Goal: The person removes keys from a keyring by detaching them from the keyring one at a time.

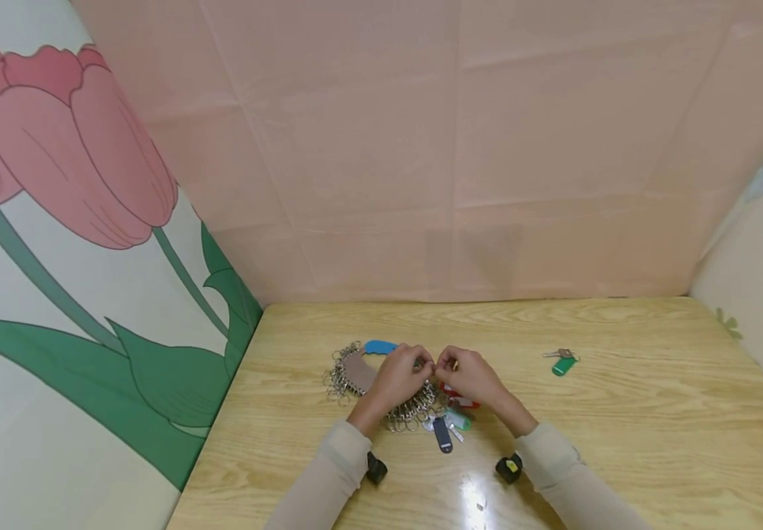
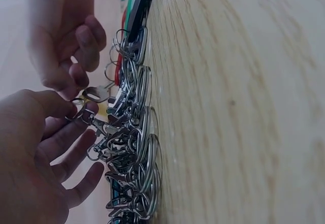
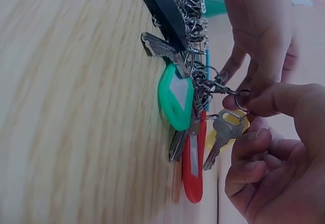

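- Beige sleeves [image 1: 318, 478] reach over the near side of the table [image 1: 653, 434].
- Small metal ring [image 3: 236, 102]: between both hands' fingertips, with a key [image 3: 227, 127] just beside it.
- Left hand [image 1: 396, 377] and right hand [image 1: 474, 377] both pinch that ring.
- Under and left of them, a brown band [image 1: 357, 372] edged with metal clips [image 1: 414, 407].
- Near right of the band: red tags [image 1: 463, 402], black tag [image 1: 443, 436].
- Well apart, right: another key [image 1: 555, 354] with a green tag [image 1: 563, 366].
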A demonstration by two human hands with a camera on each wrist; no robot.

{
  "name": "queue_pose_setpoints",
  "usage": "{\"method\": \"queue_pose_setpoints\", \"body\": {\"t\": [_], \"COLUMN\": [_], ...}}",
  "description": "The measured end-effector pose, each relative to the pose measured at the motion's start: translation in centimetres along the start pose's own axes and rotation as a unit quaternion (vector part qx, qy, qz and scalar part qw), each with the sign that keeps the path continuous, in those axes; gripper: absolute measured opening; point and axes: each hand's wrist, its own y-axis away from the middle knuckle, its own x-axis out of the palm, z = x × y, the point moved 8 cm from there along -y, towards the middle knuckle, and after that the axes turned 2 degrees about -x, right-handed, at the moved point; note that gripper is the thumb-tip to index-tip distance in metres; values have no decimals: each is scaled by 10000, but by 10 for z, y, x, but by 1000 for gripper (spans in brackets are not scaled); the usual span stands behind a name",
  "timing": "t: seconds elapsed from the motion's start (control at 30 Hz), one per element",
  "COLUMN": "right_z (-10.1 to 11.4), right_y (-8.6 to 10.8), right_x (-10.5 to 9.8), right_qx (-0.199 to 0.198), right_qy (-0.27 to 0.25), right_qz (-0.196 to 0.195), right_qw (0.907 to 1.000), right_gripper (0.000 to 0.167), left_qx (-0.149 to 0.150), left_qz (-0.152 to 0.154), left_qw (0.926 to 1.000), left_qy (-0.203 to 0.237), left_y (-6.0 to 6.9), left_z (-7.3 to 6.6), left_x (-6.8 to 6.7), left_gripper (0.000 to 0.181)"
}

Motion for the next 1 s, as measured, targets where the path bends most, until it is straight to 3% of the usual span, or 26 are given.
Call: {"method": "queue_pose_setpoints", "body": {"t": [1.0], "right_z": [7], "right_y": [1], "right_x": [-1], "right_qx": [-292], "right_qy": [-174], "right_qz": [-29], "right_qw": [9994], "right_gripper": [6], "left_qx": [-215], "left_qz": [-3], "left_qw": [9998], "left_qy": [-23], "left_y": [1], "left_z": [3], "left_x": [-1], "left_gripper": [13]}}
